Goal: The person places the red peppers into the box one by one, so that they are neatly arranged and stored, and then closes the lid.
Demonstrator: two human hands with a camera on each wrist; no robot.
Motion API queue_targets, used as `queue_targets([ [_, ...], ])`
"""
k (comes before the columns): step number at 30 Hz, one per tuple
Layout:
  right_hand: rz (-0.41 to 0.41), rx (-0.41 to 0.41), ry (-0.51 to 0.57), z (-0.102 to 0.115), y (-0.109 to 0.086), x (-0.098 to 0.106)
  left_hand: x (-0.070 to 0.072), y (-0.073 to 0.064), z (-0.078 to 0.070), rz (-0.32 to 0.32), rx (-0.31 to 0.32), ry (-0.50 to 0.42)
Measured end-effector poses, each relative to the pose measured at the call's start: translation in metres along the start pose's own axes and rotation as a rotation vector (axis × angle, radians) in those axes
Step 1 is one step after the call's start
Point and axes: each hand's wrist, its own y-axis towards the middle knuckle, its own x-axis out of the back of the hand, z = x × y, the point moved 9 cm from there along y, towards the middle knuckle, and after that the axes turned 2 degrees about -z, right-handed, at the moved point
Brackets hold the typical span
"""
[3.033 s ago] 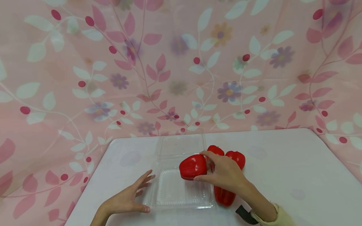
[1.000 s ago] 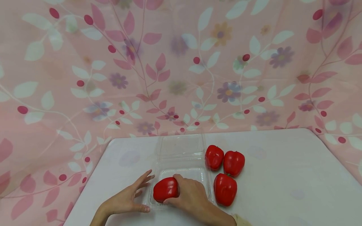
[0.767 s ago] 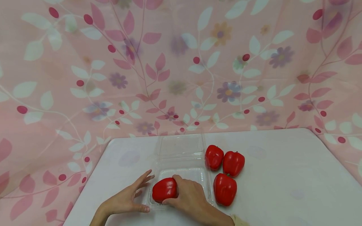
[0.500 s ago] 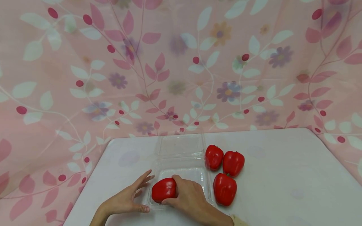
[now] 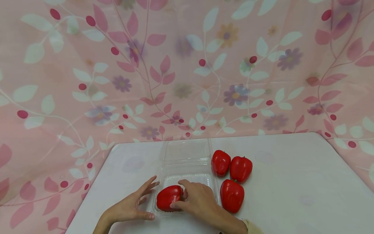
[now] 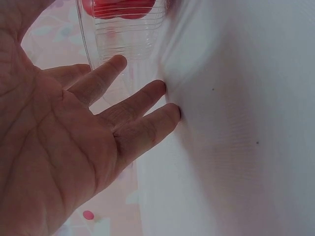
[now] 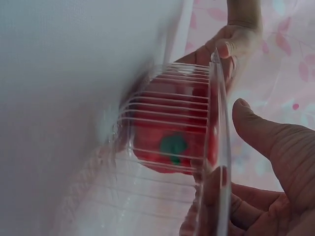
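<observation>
A red bell pepper (image 5: 168, 198) with a green stem lies on its side in the front left of a clear plastic clamshell box (image 5: 201, 182). My right hand (image 5: 200, 198) is over the box at the stem end, thumb and fingers loosely spread. In the right wrist view the pepper (image 7: 170, 123) shows through the ribbed wall, the thumb standing apart from it. My left hand (image 5: 128, 204) stays at the box's left side, fingers extended. The left wrist view shows that palm (image 6: 59, 142) holding nothing, fingertips near the table; whether they touch the box is unclear.
Three more red bell peppers, at the back (image 5: 221, 162), at the right (image 5: 241, 169) and in front (image 5: 232, 196), sit just right of the box. Its open lid (image 5: 188, 150) lies toward the back of the white table (image 5: 292, 182). A floral pink curtain (image 5: 187, 71) hangs behind.
My right hand carried the pepper left and down into the box, then loosened its fingers and drew slightly right, baring the green stem. The left hand has stayed put.
</observation>
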Motion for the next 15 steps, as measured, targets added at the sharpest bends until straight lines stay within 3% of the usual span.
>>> queue_targets([
  [5, 0.014, 0.000, 0.018, -0.001, -0.003, 0.011, 0.000, -0.001, 0.000, -0.001, 0.000, 0.002],
  [15, -0.036, 0.031, -0.027, -0.007, -0.011, 0.039, 0.001, 0.002, 0.000, -0.009, 0.010, 0.026],
])
